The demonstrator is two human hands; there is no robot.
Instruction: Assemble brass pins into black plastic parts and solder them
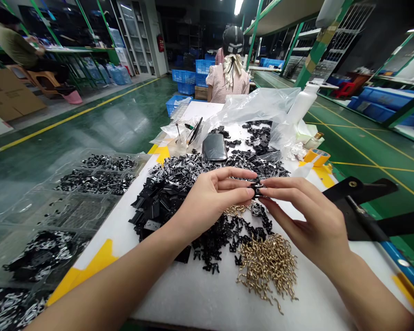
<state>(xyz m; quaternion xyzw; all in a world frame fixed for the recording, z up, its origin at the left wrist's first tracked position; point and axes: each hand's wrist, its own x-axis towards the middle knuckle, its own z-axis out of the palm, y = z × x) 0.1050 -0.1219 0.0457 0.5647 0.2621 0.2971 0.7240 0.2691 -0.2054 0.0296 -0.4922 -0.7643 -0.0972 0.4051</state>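
Over the middle of the white table [317,285], my left hand [214,197] and my right hand [307,211] meet fingertip to fingertip. Between them they pinch a small black part with shiny metal [257,188]; its exact kind is too small to make out. Beneath lie heaps of small pieces: black flat plates [155,207] left of my left hand, silver metal clips [179,170] behind it, and black forked pieces [210,257] nearer me. A pile of brass-coloured bent pins [269,262] sits below my right hand.
A dark phone-like slab [214,147] lies behind the heaps, near a plastic bag [262,105] and white bottle [301,103]. Yellow tape roll [316,157] and blue-handled lever tool [396,257] stand right. Compartment trays [79,207] of parts flank the left. Another person [229,73] sits ahead.
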